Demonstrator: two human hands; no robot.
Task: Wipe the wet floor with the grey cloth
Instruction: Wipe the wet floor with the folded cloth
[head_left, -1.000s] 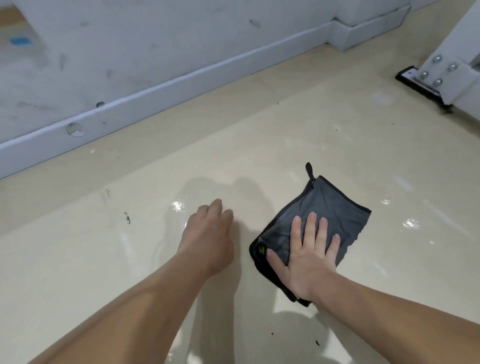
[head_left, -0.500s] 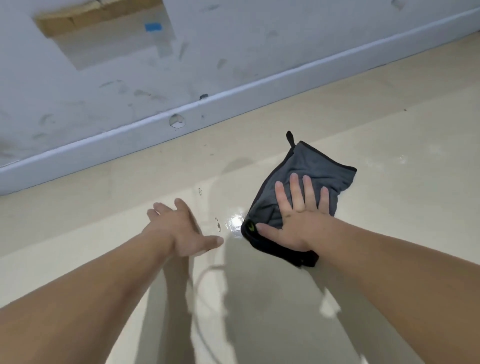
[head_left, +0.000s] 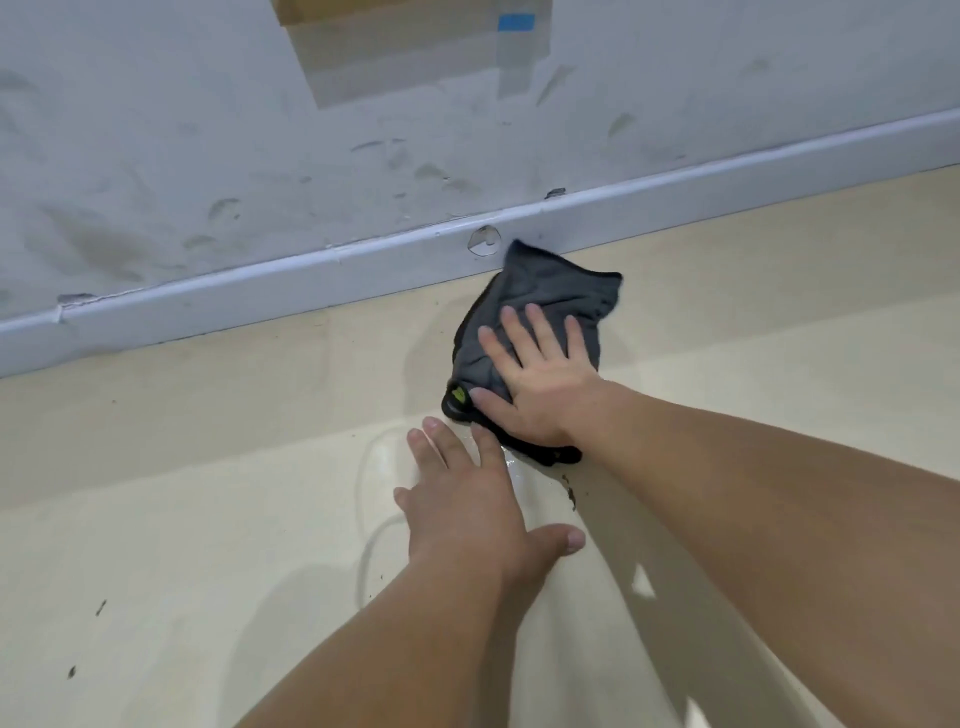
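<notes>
Since half a second ago the grey cloth (head_left: 550, 296) has slid away over the floor (head_left: 208, 519), and its far corner now rides up against the skirting board (head_left: 311, 280) under the scuffed wall (head_left: 208, 130); the left hand (head_left: 467, 493) has come in closer to it. The floor is pale and glossy, with a curved water line (head_left: 371, 525) by the left hand and a wet shine at the cloth's near edge. The right hand (head_left: 540, 384) lies flat on the cloth, fingers straight and spread wide, pressing it down. The left hand rests palm-down on the floor just near of the cloth, fingers straight, holding nothing. The cloth is bunched along its far edge. A few dark specks (head_left: 570, 488) lie right of the left hand. This looks like the far end of a wiping stroke; the next move probably calls for drawing the cloth back nearward over the water line, with flat, even pressure so it does not bunch further
</notes>
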